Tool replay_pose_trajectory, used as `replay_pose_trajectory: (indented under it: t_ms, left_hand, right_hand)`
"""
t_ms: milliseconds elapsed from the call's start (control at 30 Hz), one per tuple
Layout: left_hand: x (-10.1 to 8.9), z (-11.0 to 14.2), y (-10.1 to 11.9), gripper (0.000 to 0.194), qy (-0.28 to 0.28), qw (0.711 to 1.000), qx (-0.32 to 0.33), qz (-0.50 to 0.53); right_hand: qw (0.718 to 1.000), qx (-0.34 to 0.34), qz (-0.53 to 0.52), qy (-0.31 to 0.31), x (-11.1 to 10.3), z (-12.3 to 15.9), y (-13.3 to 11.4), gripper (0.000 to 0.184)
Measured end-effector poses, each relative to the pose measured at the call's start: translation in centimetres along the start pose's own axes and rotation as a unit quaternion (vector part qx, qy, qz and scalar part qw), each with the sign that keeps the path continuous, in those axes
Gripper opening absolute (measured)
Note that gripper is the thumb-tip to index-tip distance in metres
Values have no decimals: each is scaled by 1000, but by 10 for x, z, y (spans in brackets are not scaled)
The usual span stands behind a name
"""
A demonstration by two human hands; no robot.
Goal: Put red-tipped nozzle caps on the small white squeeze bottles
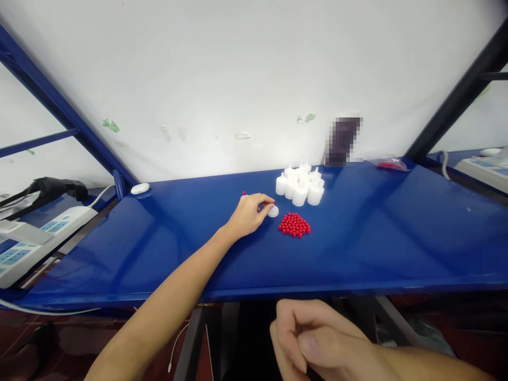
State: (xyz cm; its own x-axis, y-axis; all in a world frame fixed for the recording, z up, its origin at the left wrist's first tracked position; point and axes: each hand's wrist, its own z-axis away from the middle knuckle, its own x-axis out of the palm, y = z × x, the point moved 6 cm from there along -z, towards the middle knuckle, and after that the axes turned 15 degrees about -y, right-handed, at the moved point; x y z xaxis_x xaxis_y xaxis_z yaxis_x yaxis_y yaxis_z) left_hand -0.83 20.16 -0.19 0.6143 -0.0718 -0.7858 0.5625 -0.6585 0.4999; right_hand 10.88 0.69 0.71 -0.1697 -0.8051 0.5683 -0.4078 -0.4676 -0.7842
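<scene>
My left hand (249,212) reaches over the blue table, thumb and fingertips pinched at the top of a small white bottle (273,211). A trace of red shows at those fingertips. Just behind the hand, a red tip (244,193) peeks out above something white, mostly hidden. To the right of the fingers lies a pile of small red caps (294,225). Several white dropper bottles (299,196) with pointed nozzles stand grouped behind the pile. My right hand (321,338) is curled closed in front of the table edge, close to the camera; its inside is hidden.
A white oval case (140,188) sits at the table's (178,238) back left. Power strips (51,238) lie beyond the left frame. Against the wall leans a pixelated dark object (343,142); a clear bag with red contents (389,163) lies at back right.
</scene>
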Motion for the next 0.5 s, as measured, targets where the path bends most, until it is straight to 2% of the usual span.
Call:
replay_pose_trajectory:
  t_ms: [67,200,367,433,500]
  left_hand:
    - [0,0,-1,12,-1,1000,-2,2]
    - [0,0,-1,12,-2,1000,1,2]
    - [-1,0,3,12,-15,999,16,-26]
    - [0,0,5,13,-21,998,23,-46]
    - [1,0,7,14,-27,997,28,-62]
  right_hand:
    - [1000,4,-18,19,1,4,0,25]
    - [1000,20,-4,9,5,8,-1,30]
    - [999,32,7,-20,1,6,0,26]
    - [998,48,45,-17,-2,7,-2,28]
    - [987,48,144,-50,4,9,-12,35]
